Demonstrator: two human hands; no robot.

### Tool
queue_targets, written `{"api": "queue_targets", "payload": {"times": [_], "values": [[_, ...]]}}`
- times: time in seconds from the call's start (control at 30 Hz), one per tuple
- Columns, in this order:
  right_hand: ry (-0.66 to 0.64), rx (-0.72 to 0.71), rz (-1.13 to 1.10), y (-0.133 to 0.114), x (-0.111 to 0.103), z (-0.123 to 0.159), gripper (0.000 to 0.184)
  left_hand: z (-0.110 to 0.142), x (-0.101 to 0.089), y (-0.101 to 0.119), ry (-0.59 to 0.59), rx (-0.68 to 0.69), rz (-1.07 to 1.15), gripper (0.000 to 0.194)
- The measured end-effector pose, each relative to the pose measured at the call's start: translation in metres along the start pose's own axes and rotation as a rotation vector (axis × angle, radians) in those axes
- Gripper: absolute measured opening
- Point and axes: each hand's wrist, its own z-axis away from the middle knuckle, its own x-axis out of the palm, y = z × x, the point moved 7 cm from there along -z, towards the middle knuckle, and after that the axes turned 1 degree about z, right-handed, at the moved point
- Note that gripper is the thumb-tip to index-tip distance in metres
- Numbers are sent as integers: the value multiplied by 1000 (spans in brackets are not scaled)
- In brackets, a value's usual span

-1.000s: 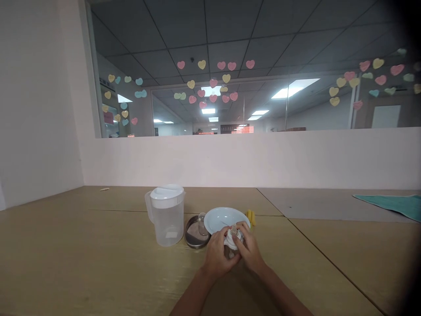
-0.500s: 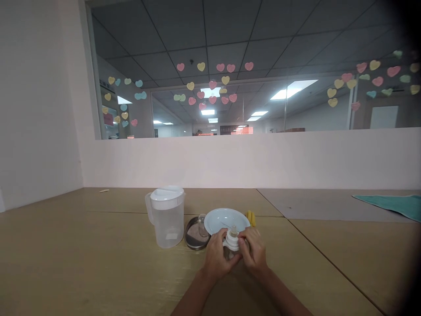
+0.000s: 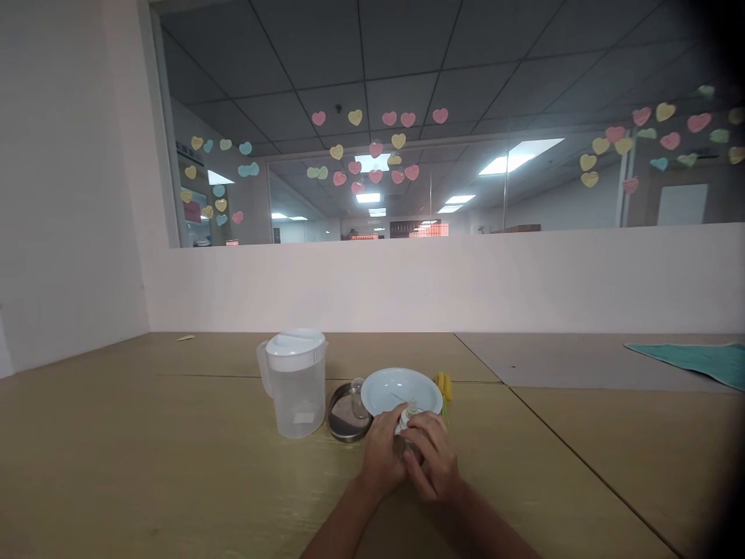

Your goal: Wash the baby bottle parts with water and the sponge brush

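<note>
Low in the middle of the view, both hands close round a small baby bottle (image 3: 409,415) with a white collar and a pale teat on top. My left hand (image 3: 381,450) wraps its left side. On the right, my right hand (image 3: 434,454) has its fingers curled over the collar and the bottle's front. Most of the bottle's body is hidden behind the fingers. Just behind them sits a white bowl (image 3: 387,382) with a thin stick-like item inside. A clear dome-shaped cup (image 3: 358,394) stands in a round metal tin (image 3: 343,429) left of the hands.
A lidded clear plastic pitcher (image 3: 299,392) stands farther left on the brown table (image 3: 174,466). Right of the bowl lies a yellow-headed item (image 3: 444,386) with a greenish stem. A teal cloth (image 3: 692,361) lies at the far right. A wall with a window rises behind.
My right hand has moved slightly left and round the front of the bottle, its fingers now covering more of the collar. The left hand keeps its hold almost unmoved.
</note>
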Motion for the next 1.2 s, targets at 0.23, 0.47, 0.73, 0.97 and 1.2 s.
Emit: {"api": "queue_targets", "payload": {"times": [0.23,0.47,0.73,0.97,1.2], "values": [[-13,-13,13,-3,6,2,26,2,-2,-6,54,-87,35,50],[152,227,119,28,-8,12,23,1,-5,3,50,-88,18,46],[68,607,10,60,7,23,26,0,-7,6,62,-70,0,49],[-14,826,-109,69,21,42,33,3,-4,3,65,-48,-37,50],[-23,828,-71,70,18,37,34,1,-3,2,64,-61,-64,51]]}}
